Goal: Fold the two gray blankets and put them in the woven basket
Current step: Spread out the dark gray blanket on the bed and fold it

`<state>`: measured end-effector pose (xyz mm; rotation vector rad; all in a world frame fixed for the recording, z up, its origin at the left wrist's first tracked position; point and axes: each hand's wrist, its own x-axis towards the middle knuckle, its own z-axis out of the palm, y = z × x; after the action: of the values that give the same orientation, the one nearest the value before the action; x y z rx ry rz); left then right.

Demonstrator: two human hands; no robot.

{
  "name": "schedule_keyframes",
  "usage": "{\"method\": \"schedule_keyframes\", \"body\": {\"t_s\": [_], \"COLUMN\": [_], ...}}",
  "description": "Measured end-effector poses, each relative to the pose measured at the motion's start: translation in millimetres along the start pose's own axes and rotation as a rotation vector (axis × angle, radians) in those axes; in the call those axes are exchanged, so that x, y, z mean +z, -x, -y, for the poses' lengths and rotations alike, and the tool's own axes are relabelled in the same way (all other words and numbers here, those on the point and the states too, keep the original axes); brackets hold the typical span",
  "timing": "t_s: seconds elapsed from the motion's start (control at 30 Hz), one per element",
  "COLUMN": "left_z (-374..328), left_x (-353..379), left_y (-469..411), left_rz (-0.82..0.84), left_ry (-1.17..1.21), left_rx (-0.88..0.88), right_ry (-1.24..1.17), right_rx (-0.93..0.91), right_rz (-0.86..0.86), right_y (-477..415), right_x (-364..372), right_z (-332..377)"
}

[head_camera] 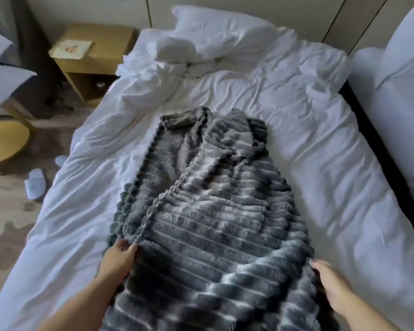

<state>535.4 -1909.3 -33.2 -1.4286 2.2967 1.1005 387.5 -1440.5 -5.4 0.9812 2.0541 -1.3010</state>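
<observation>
In the head view the left hand pinches the left edge of a ribbed gray blanket and the right hand grips its right edge, the hands well apart with the blanket between them. It lies away from the hands, rumpled, over a white duvet, its far end short of the white pillows.

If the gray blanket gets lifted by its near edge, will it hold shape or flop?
Probably floppy: the gray blanket lies rumpled and folded over itself on the bed. Its thick ribbed pile suggests some weight and grip, not slipperiness. Lifted where the left hand pinches it and the right hand meets it, the middle would likely sag.
</observation>
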Motion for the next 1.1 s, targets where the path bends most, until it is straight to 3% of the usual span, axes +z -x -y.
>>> {"method": "schedule_keyframes", "body": {"t_s": [0.13,0.27,0.3,0.37,0.43,0.5,0.6,0.67,0.87,1.0,1.1], "left_z": [-16,-33,-38,-41,-35,-24,-12,-11,-14,-40,-101], "left_x": [14,16,12,-2,-16,-20,-4,7,11,-12,-56], "left_y": [-10,-14,-16,-24,-33,-40,-43,-42,-36,-25,-22], "left_rz": [-0.005,0.249,0.245,0.041,-0.209,-0.219,0.009,0.074,-0.084,-0.047,0.095], "left_ry": [0.022,-0.132,-0.128,0.058,0.215,0.186,0.159,0.113,-0.012,0.365,0.732], "left_rx": [-0.038,-0.083,-0.079,-0.075,-0.106,-0.191,-0.306,-0.274,-0.162,-0.291,-0.209], "right_ry": [0.023,0.266,0.253,0.085,-0.249,-0.416,-0.124,0.093,0.147,0.03,-0.206], "right_rx": [0.001,0.049,0.0,-0.145,-0.139,-0.065,0.062,0.111,0.067,0.048,0.011], "right_rz": [0.003,0.102,0.095,0.018,-0.014,-0.065,-0.033,0.073,0.247,0.257,0.219], "right_y": [-8,-9,-10,-8,-3,-12,-19,-17,1,29,46], "right_x": [30,53,56,58,54,51,53,57,79,77,56], "right_z": [29,44,50,64,75,71,46,23,8,47,133]}}
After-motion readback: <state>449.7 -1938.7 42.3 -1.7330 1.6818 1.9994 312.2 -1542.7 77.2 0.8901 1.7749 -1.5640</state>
